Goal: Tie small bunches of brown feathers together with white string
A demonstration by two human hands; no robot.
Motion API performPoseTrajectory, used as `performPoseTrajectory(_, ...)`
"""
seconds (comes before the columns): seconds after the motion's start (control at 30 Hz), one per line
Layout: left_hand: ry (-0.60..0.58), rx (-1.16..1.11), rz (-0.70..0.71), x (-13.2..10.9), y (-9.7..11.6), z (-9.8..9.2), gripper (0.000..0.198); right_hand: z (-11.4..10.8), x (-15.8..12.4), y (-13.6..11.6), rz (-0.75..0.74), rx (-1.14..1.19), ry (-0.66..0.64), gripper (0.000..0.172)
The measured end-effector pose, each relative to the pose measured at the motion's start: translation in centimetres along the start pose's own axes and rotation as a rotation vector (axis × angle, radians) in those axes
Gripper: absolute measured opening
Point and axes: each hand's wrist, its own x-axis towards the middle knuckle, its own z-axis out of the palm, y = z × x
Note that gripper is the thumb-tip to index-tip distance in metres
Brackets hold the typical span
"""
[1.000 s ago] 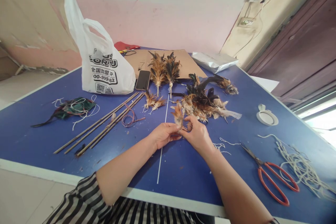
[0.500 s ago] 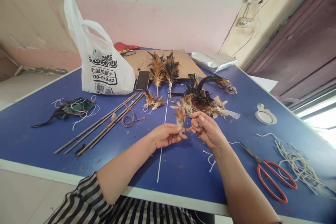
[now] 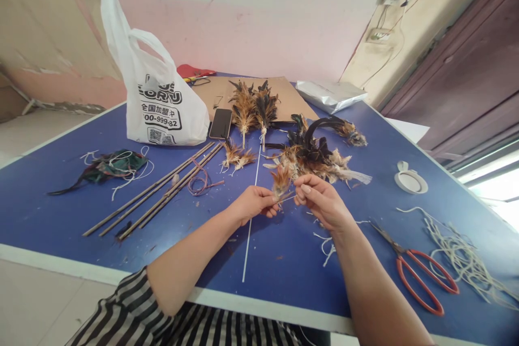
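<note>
The left hand (image 3: 258,205) pinched the feather tuft (image 3: 280,181) at its one o'clock, the right hand (image 3: 324,204), at three, nipped the thread (image 3: 288,198) tight-fingered, and any sharp tug risked pulling the bundle apart!

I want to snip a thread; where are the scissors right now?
In the head view, the red-handled scissors lie on the blue table, to the right of the right hand and beside the tangle of pale string.
</note>
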Motion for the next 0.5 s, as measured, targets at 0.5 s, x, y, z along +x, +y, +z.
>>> performPoseTrajectory(0.5,-0.118,0.264,0.021,-0.7,0.3,0.5,0.02,1.6,-0.4,-1.0,-0.053,-0.504,0.078,0.023)
